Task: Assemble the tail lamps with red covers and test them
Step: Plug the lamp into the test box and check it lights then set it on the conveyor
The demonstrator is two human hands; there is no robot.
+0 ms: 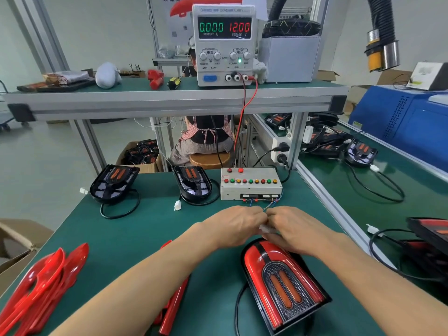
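Two hands meeting at bench centre, between tester and lamp. Going left to right:

Far left, near edge: loose red covers (pixel 41 284) heaped, untouched. Farther back on the green bench mat (pixel 150 229), two uncovered lamp bases (pixel 114 183) and (pixel 194 185), cords coiled beside them, one white plug (pixel 177 205) lying free.

Centre: left hand (pixel 236 225) curled, fingertips pinched on something small at the meeting point. Right hand (pixel 294 227) curled likewise, knuckles touching the left's. Between them a pale blurred piece, probably the white connector (pixel 266 229); thin wires (pixel 269 206) running from the pinch to the far side, into the front sockets of the test box (pixel 251 184). Cannot tell whether the two connector halves are seated or just apart.

Near right of centre: covered tail lamp (pixel 282 284), red cover already on, long axis running from the hands toward the near right corner, rounded nose just under the right wrist. Black cord leaving its near left side.

Up on the shelf: power supply (pixel 224 44) reading zero current, twelve volts. Judged: nothing drawing yet, so mating still to finish. Push line left-right, hand against hand; right hand nearer the lamp, left hand nearer the spare bases.
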